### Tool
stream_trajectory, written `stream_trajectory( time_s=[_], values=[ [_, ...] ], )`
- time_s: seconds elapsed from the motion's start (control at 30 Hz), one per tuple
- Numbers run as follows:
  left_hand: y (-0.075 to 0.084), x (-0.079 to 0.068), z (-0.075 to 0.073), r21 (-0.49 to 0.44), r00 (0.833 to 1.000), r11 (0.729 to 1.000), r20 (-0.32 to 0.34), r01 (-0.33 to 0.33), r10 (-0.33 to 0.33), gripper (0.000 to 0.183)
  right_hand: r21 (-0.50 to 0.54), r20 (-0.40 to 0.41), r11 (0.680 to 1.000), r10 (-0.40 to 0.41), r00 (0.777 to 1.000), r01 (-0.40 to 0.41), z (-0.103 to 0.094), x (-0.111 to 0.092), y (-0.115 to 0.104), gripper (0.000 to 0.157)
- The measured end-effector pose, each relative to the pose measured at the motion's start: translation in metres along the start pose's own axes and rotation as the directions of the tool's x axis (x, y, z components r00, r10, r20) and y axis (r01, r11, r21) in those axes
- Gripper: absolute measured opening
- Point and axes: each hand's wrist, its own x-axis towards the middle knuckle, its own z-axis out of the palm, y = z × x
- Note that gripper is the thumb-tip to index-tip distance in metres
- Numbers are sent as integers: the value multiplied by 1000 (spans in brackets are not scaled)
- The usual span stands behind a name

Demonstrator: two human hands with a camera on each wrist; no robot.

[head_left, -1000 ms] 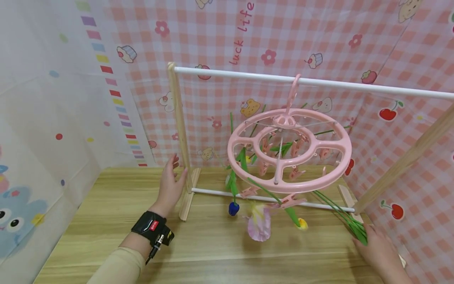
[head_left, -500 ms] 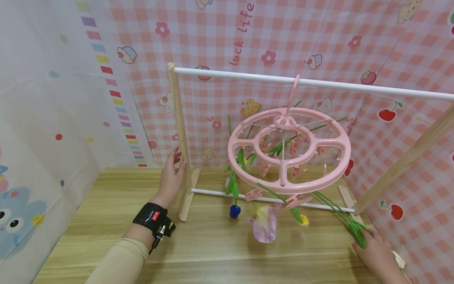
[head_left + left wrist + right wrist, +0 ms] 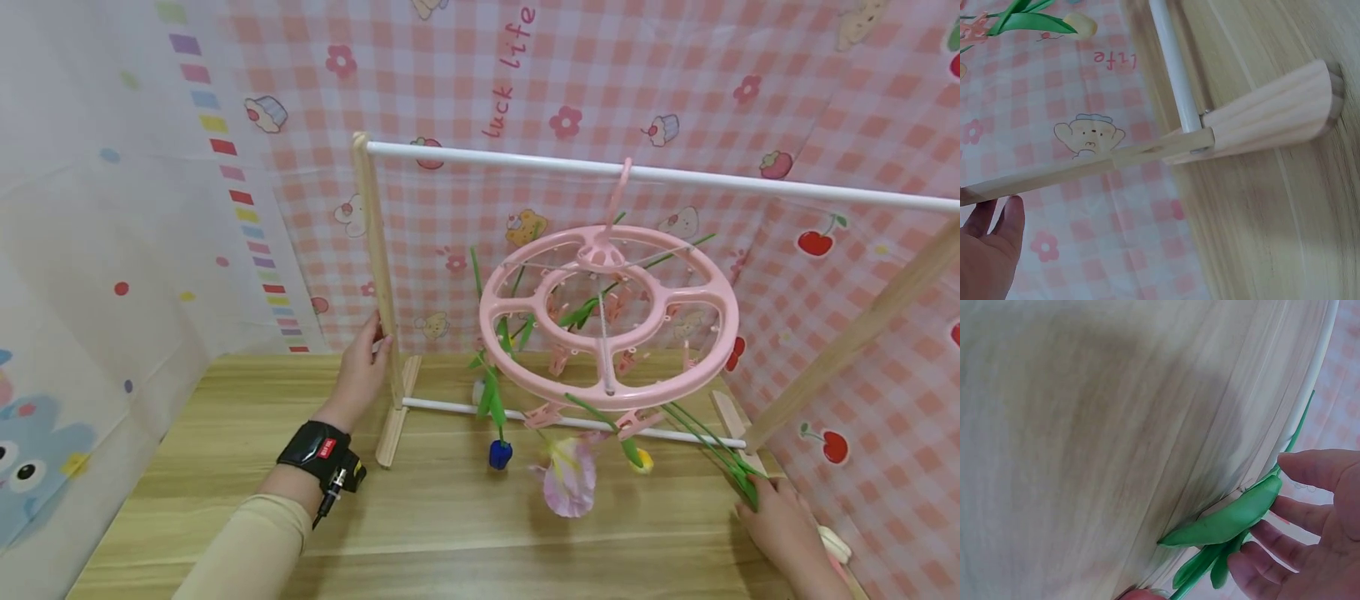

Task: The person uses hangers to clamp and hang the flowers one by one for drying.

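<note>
My left hand is at the left wooden post of a rack, thumb and fingers at either side of it. On the right, my right hand touches the green leaves of artificial flowers on the table; its thumb and fingertips lie along the leaves. Thin stems run from there toward the rack's lower bar. A pink round clip hanger hangs from the top white rod. Clipped around it are a blue tulip, a pale purple flower and a yellow tulip.
The rack's lower white bar spans between wooden feet on the wood-grain table. Beside my right forearm lies a whitish object. Pink checked cloth stands behind and to the right.
My left hand has moved up slightly, its fingers drawing in at the post. My right hand has shifted a little left with the leaves. The hanger has turned, its flowers swinging right.
</note>
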Motion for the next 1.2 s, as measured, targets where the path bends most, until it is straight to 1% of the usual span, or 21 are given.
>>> stream_trajectory(
  time_s=[0.1,0.17,0.4,0.5,0.63,0.8,0.9,1.07,1.2],
  values=[
    [-1,0,-1,27,1000,999,13,-20,20,49,-4,23,1000,8,1000,-8,0,1,-2,48],
    [-2,0,-1,38,1000,999,14,-22,22,48,-3,31,1000,9,999,-9,0,3,-2,47],
    [-3,1,1,49,999,998,-8,-31,32,46,-15,-11,1000,-15,1000,15,-4,8,-3,34],
    [-5,1,2,59,999,998,-15,-35,36,46,-26,21,999,-23,1000,23,-5,10,-3,33],
    [-7,1,3,67,999,997,-20,-35,36,46,-34,77,999,-29,997,31,-5,11,-2,38],
    [-6,-1,3,72,999,997,-30,-35,37,45,-75,96,995,-51,994,58,-3,10,-1,42],
    [-5,-2,3,75,999,997,-31,-30,32,44,-92,91,993,-61,994,69,-1,8,-2,34],
    [-4,-2,3,75,1000,997,-21,-20,22,45,-74,45,995,-66,997,69,-1,5,-4,17],
    [-4,-1,3,74,999,997,-25,-19,21,45,-60,24,996,-70,997,71,-2,5,-7,15]
  ],
)
